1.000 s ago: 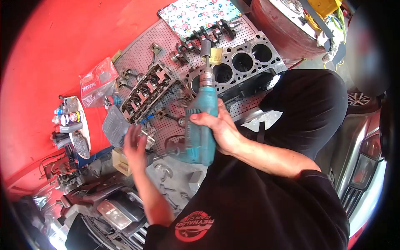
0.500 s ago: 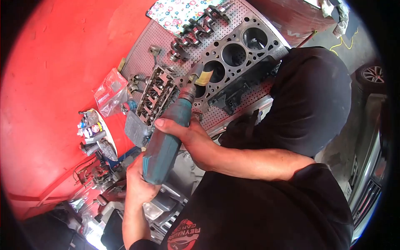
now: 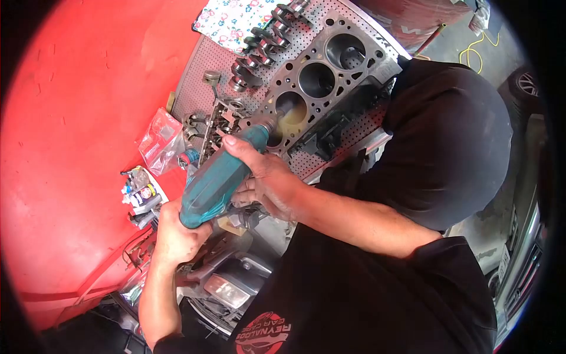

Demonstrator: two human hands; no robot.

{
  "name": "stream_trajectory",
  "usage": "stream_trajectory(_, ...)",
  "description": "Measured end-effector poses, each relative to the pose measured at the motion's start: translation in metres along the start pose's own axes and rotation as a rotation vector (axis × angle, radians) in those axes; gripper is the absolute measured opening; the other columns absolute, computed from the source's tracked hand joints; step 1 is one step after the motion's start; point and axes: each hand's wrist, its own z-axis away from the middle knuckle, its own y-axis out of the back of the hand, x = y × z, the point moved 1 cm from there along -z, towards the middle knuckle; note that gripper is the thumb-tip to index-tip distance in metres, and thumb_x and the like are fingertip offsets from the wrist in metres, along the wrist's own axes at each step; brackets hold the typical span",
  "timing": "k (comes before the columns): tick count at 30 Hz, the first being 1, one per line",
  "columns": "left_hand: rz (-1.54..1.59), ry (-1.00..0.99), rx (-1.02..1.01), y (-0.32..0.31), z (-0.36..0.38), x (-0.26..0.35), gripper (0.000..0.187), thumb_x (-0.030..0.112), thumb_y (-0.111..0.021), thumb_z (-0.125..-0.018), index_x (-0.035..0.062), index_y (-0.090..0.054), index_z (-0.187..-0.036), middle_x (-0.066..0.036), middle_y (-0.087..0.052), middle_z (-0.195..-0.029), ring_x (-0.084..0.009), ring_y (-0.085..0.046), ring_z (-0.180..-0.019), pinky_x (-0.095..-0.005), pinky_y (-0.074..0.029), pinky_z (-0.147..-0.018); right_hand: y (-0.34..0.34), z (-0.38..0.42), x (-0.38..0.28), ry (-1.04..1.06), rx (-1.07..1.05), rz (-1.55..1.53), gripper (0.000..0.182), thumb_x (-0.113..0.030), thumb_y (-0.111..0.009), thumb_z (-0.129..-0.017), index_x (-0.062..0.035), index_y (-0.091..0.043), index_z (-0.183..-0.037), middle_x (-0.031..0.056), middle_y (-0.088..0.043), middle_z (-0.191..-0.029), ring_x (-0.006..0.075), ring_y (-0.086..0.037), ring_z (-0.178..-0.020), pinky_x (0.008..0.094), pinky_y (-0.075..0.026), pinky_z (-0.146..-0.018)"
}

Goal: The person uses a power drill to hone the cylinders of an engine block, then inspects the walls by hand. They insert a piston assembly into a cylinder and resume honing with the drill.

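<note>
A teal power drill (image 3: 215,182) points up and to the right toward a metal engine block (image 3: 335,75). A blurred yellowish attachment (image 3: 291,118) at its front end sits in one cylinder opening of the block. At the drill's rear, my left hand (image 3: 180,239) is wrapped round the handle. My right hand (image 3: 268,180) holds the drill farther forward, with the thumb on top and fingers partly visible beneath. A crankshaft (image 3: 262,47) lies beside the block, and a piston with its rod (image 3: 211,78) is near the cylinder head (image 3: 221,121), partly hidden by the drill.
The parts lie on a perforated surface (image 3: 190,88) beside a red panel (image 3: 88,147). A floral cloth (image 3: 231,22), a plastic bag (image 3: 160,140) and small bottles (image 3: 141,193) are around them. Large dark fabric (image 3: 451,147) bulges at right. A headlight (image 3: 227,290) shows below.
The drill and both hands have shifted down and left in view, with the drill tilted more sideways. Its yellow attachment now looks blurred and lies in the cylinder opening. The view has shifted.
</note>
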Motion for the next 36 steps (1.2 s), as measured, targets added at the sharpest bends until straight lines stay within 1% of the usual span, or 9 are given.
stream_trajectory(3,0.051,0.057,-0.052,0.006,-0.013,0.011,0.03,-0.002,-0.064,-0.074,-0.0027,-0.068,-0.104,-0.008,-0.071,-0.084,-0.0114,-0.06,-0.078,-0.0302,-0.053,-0.078,0.005,-0.008,-0.004,0.03,-0.018,-0.03,0.074,-0.066,-0.067,-0.09,-0.0041,-0.059,-0.128,0.0131,-0.065,-0.122,0.0296,-0.066,-0.111,0.0515,-0.048,-0.103)
stream_trajectory(13,-0.083,0.083,-0.084,0.001,-0.033,0.006,0.026,0.001,-0.067,-0.075,-0.0032,-0.068,-0.1,-0.01,-0.069,-0.079,-0.0123,-0.059,-0.075,-0.0327,-0.053,-0.074,0.022,-0.021,-0.008,0.01,-0.006,-0.019,0.075,-0.068,-0.063,-0.092,-0.0047,-0.058,-0.13,0.0123,-0.065,-0.126,0.0291,-0.066,-0.112,0.0523,-0.047,-0.105)
stream_trajectory(18,-0.022,0.056,-0.066,0.012,-0.03,0.016,0.026,-0.001,-0.066,-0.074,-0.0024,-0.068,-0.1,-0.007,-0.068,-0.077,-0.0106,-0.057,-0.073,-0.0309,-0.052,-0.071,0.012,-0.017,-0.011,0.019,-0.031,-0.041,0.075,-0.068,-0.062,-0.093,-0.005,-0.057,-0.133,0.0115,-0.065,-0.127,0.0287,-0.065,-0.115,0.0513,-0.049,-0.103)
stream_trajectory(20,-0.057,0.063,-0.062,0.02,-0.032,0.018,0.024,-0.002,-0.064,-0.074,-0.002,-0.068,-0.097,-0.003,-0.066,-0.076,-0.0087,-0.055,-0.072,-0.0292,-0.051,-0.069,0.01,-0.019,-0.011,0.011,-0.04,-0.046,0.075,-0.069,-0.061,-0.093,-0.0058,-0.058,-0.133,0.0115,-0.065,-0.126,0.0276,-0.065,-0.113,0.0505,-0.05,-0.101)
stream_trajectory(24,-0.053,0.06,-0.083,0.035,-0.045,0.028,0.02,-0.004,-0.064,-0.076,-0.0021,-0.069,-0.095,0.0,-0.066,-0.076,-0.0078,-0.055,-0.072,-0.0297,-0.05,-0.067,0.005,-0.021,-0.016,0.039,-0.073,-0.087,0.075,-0.07,-0.06,-0.093,-0.0069,-0.059,-0.132,0.0104,-0.065,-0.122,0.0253,-0.066,-0.107,0.0489,-0.052,-0.098)
stream_trajectory(27,-0.037,0.034,-0.133,0.036,-0.054,0.034,0.018,-0.003,-0.065,-0.076,-0.0026,-0.068,-0.094,-0.001,-0.066,-0.075,-0.0082,-0.056,-0.071,-0.0303,-0.05,-0.066,0.009,-0.024,-0.017,0.046,-0.078,-0.113,0.073,-0.07,-0.059,-0.094,-0.0066,-0.061,-0.13,0.009,-0.066,-0.12,0.0241,-0.065,-0.104,0.0479,-0.053,-0.095)
stream_trajectory(30,-0.066,0.049,-0.115,0.033,-0.061,0.032,0.019,-0.003,-0.067,-0.076,-0.0028,-0.069,-0.095,-0.001,-0.066,-0.075,-0.0089,-0.056,-0.071,-0.0307,-0.05,-0.067,0.013,-0.027,-0.019,0.027,-0.037,-0.113,0.07,-0.069,-0.059,-0.095,-0.0067,-0.062,-0.127,0.0081,-0.066,-0.117,0.0228,-0.066,-0.103,0.0472,-0.054,-0.093)
stream_trajectory(33,-0.093,0.085,-0.154,0.036,-0.062,0.024,0.021,-0.004,-0.066,-0.076,-0.0025,-0.07,-0.096,-0.001,-0.066,-0.077,-0.0093,-0.057,-0.072,-0.0303,-0.05,-0.067,0.014,-0.028,-0.019,0.039,-0.039,-0.116,0.071,-0.069,-0.059,-0.094,-0.0063,-0.062,-0.126,0.0087,-0.066,-0.114,0.022,-0.066,-0.099,0.0466,-0.055,-0.09)
stream_trajectory(36,-0.053,0.088,-0.132,0.04,-0.054,0.029,0.021,-0.005,-0.064,-0.075,-0.0024,-0.07,-0.096,-0.001,-0.066,-0.077,-0.0096,-0.057,-0.071,-0.0295,-0.05,-0.067,0.011,-0.022,-0.02,0.017,-0.106,-0.073,0.071,-0.07,-0.06,-0.094,-0.0058,-0.062,-0.124,0.0089,-0.066,-0.112,0.0211,-0.066,-0.095,0.0459,-0.056,-0.089)
